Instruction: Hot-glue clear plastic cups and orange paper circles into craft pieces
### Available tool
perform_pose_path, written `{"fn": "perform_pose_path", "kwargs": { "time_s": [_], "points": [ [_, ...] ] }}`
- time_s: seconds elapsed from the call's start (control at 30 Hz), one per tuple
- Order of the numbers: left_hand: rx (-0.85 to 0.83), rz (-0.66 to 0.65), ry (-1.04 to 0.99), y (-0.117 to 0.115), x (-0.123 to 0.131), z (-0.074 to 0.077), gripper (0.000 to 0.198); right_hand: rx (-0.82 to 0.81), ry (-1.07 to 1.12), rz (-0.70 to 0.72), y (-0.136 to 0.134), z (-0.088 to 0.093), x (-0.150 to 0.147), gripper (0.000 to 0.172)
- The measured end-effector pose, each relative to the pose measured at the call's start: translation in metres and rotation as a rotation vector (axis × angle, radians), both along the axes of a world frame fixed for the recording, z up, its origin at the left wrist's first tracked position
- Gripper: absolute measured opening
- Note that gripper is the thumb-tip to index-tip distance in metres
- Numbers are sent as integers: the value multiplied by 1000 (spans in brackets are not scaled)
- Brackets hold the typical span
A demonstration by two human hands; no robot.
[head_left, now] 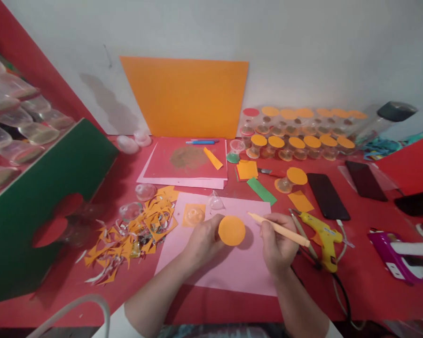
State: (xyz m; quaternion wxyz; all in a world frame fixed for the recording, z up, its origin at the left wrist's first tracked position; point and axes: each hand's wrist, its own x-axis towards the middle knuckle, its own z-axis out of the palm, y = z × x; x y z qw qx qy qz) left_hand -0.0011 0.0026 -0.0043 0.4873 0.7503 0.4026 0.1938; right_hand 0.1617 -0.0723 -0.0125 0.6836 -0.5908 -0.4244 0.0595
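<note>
My left hand (pixel 203 240) is closed around an orange paper disc (pixel 231 230), held up over a pink sheet (pixel 232 267); whatever the disc sits on is hidden by my fingers. My right hand (pixel 277 241) grips a thin cream-coloured stick (pixel 278 229) like a pen, its tip pointing left toward the disc. An orange square with a clear plastic piece on it (pixel 193 215) lies on the pink sheet just beyond my left hand.
A yellow glue gun (pixel 322 237) lies right of my right hand. Orange paper scraps (pixel 137 234) pile up to the left. Rows of clear cups capped with orange discs (pixel 303 129) stand at the back. Two dark phones (pixel 327 195) lie to the right; an orange sheet (pixel 186 96) leans on the wall.
</note>
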Motion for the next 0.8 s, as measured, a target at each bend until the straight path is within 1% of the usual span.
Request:
{"fn": "perform_pose_path", "kwargs": {
  "time_s": [0.1,0.2,0.37,0.47,0.57,0.7,0.8],
  "points": [
    [-3,-35,0,0,1,1,16,1,-17,-1,1,-3,0,5],
    [-8,-62,-16,0,1,2,18,-13,-58,-8,2,-4,0,7],
    [26,-70,-20,1,2,3,16,2,-95,24,2,-3,1,5],
    [4,-77,-29,0,3,3,17,15,-91,55,1,-2,1,6],
    [-13,-63,-30,-1,4,2,16,-3,-82,48,-2,-3,2,5],
    [-10,-67,-65,-2,3,1,13,-44,-37,-10,-5,-9,4,10],
    [49,-37,-131,-1,1,1,18,-59,-5,-6,-6,-10,5,17]
  ]
}}
